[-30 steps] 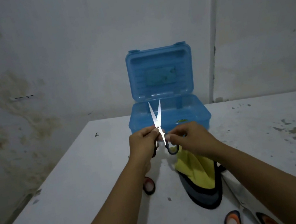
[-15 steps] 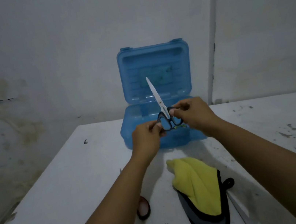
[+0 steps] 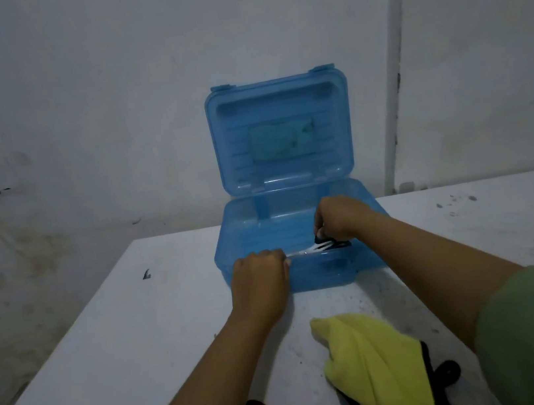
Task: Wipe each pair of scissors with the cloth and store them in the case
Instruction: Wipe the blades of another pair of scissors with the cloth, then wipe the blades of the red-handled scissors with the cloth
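- Worktop (image 3: 141, 342): white and scuffed, carrying everything.
- Case (image 3: 304, 276): blue, lid up; thin plastic, probably light enough to slide if pushed.
- Cloth (image 3: 371, 356): yellow, soft, crumpled near the front edge.
- Left hand (image 3: 259, 278): fingers curled at the case's front rim, seemingly pinching the blade tips.
- Right hand (image 3: 339, 217): fingers pinching the black handles.
- Scissors (image 3: 320, 247): low inside the case, long axis left to right, tips pointing left; stiff, slick steel, sharp, best held by the handles.
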